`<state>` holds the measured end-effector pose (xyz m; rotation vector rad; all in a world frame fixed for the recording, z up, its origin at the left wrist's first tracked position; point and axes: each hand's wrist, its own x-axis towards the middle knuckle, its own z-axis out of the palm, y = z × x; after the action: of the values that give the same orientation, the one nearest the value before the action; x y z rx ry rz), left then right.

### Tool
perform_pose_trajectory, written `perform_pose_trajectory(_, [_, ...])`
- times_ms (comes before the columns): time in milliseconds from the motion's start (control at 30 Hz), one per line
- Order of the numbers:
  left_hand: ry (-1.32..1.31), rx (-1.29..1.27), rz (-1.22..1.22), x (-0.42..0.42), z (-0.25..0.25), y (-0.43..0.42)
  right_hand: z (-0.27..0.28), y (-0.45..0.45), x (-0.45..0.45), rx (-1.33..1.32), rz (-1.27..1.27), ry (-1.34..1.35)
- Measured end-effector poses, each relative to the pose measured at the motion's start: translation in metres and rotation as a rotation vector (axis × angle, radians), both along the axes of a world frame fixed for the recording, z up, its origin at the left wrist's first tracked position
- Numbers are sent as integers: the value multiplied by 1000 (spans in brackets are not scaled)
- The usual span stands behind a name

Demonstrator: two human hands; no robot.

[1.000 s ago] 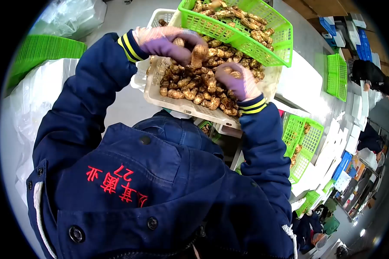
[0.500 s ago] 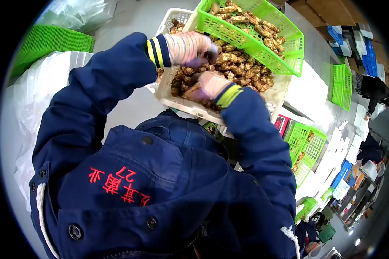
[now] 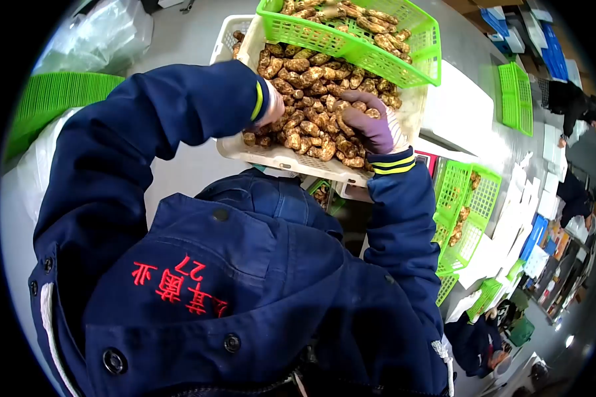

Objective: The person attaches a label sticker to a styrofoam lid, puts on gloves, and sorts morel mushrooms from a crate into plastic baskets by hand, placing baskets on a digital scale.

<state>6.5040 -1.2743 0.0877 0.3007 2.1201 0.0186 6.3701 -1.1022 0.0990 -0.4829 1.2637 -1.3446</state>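
Brown, knobbly mushrooms [image 3: 311, 76] fill a cream plastic crate [image 3: 291, 169] in front of me. My left hand [image 3: 273, 109], in a striped glove, reaches into the crate's left side; its fingers are hidden behind the wrist and sleeve. Over the right part of the pile, my right hand [image 3: 374, 126] wears a glove with purple fingers. Its thumb and fingers are curled together around a mushroom [image 3: 343, 124]. A green basket [image 3: 351, 45] holding more mushrooms rests across the crate's far side.
A white crate [image 3: 226, 40] stands behind on the left. Stacked green baskets [image 3: 59, 102] and clear plastic bags [image 3: 102, 36] are at far left. To the right are a white box [image 3: 457, 109], green baskets [image 3: 467, 192] and a steel table [image 3: 477, 59]. Other people [image 3: 569, 109] work at far right.
The view has shifted, so the crate sits higher and further left. My left hand has come nearer me, its fingers now hidden. My right hand has moved right across the pile and turned.
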Motion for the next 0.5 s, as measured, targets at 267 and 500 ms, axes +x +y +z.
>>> perform_pose_trajectory(267, [658,1335,469,-15,-14,-22,22,17,27,-46,-197,282])
perform_pose_trajectory(500, [168,1211,1016,-54,67,66,54,84,42,-85,-659,467])
